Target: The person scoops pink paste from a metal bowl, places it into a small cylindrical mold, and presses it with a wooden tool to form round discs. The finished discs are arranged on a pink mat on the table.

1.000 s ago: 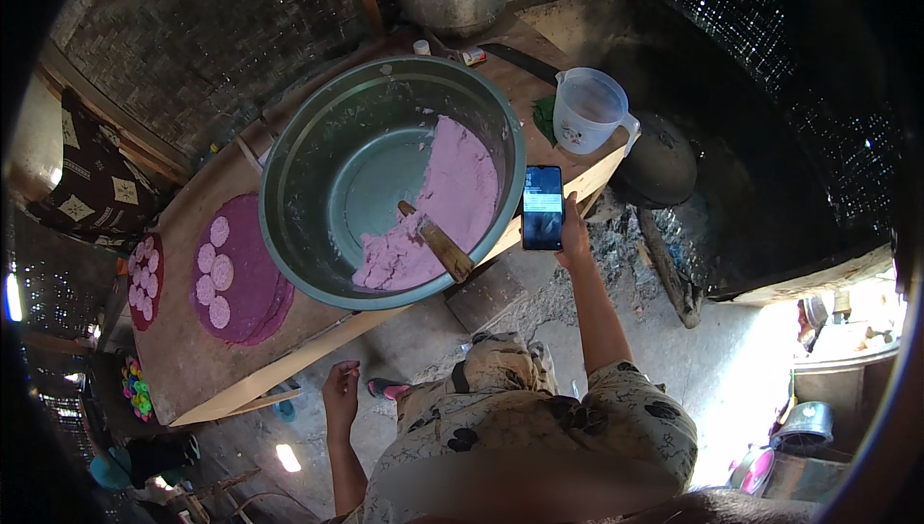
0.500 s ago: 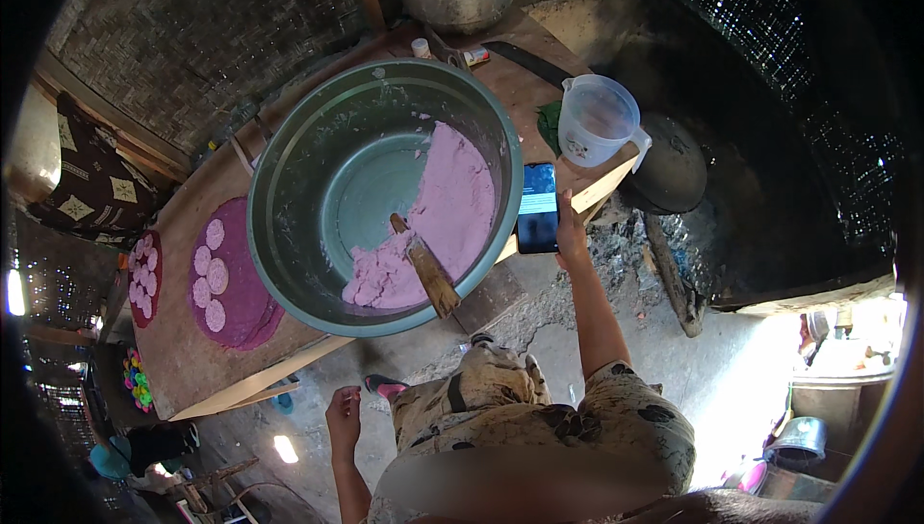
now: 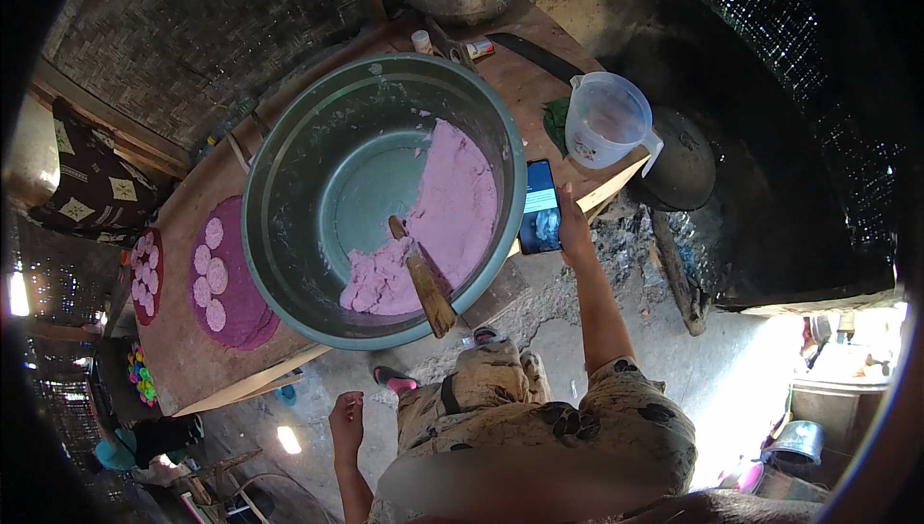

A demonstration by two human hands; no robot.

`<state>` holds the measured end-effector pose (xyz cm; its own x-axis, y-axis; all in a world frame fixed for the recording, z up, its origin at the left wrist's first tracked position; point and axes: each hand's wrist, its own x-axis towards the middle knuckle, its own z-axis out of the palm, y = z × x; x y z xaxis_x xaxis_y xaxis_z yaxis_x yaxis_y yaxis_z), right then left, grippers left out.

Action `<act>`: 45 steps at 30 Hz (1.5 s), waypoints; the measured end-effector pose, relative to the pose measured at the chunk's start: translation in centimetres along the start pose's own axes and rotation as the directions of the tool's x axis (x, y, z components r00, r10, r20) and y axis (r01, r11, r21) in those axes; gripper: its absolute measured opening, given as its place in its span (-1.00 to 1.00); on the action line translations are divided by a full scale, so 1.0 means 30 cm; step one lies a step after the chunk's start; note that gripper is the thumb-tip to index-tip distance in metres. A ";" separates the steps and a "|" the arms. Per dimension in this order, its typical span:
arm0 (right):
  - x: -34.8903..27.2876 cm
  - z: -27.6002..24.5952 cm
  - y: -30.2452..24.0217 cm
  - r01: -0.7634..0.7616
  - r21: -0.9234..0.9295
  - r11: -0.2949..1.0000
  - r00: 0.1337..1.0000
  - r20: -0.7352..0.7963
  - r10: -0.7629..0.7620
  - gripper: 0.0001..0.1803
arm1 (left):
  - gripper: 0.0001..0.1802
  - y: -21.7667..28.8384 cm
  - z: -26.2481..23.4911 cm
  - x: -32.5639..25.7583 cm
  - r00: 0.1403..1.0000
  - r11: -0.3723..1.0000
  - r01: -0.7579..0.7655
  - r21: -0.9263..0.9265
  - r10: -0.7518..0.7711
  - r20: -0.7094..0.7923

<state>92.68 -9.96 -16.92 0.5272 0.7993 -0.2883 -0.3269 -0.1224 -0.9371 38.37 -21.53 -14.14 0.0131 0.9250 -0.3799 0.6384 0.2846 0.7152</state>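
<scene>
My right hand (image 3: 576,228) grips a smartphone (image 3: 540,199) with a lit screen, held upright beside the large basin's right rim. Empty and loosely bent, the fingers of my left hand (image 3: 346,420) hang over the floor in front of the table, touching nothing. The big green basin (image 3: 279,279) stands on the table and holds a mass of pink dough (image 3: 452,192) along its right and near side. A flat wooden paddle (image 3: 428,291) leans in the dough, its end over the near rim.
Left on the table (image 3: 183,360) lie a purple sheet (image 3: 245,303) and a red plate (image 3: 139,308), both carrying pale pink discs. A clear plastic jug (image 3: 608,120) stands near the right corner, a long dark blade (image 3: 534,57) behind it. Further right sits a dark pot (image 3: 679,163) by firewood (image 3: 679,274).
The phone's screen now shows a picture in its lower part that was dark before. The view has shifted slightly; both hands stay in nearly the same places.
</scene>
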 end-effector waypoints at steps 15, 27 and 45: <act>-0.037 0.041 -0.133 -0.019 -0.116 0.993 0.997 0.067 0.027 -0.13 | -0.82 0.003 0.024 0.010 1.000 1.000 -0.002 -0.031 0.001 -0.014; 0.052 -0.026 -0.042 0.069 -0.164 0.984 0.997 0.046 -0.062 -0.11 | -0.79 -0.003 0.027 -0.005 0.999 1.000 -0.015 0.010 0.016 -0.029; 0.019 -0.101 -0.051 0.075 -0.438 0.896 0.992 -0.060 -0.112 -0.15 | -0.81 -0.054 0.041 -0.012 1.000 0.999 0.002 0.038 -0.001 -0.029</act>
<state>95.86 -11.08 -16.24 0.6064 0.7715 -0.1928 0.0897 -0.3073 -0.9474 38.30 -22.63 -15.88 -0.0098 0.9318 -0.3628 0.6675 0.2763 0.6914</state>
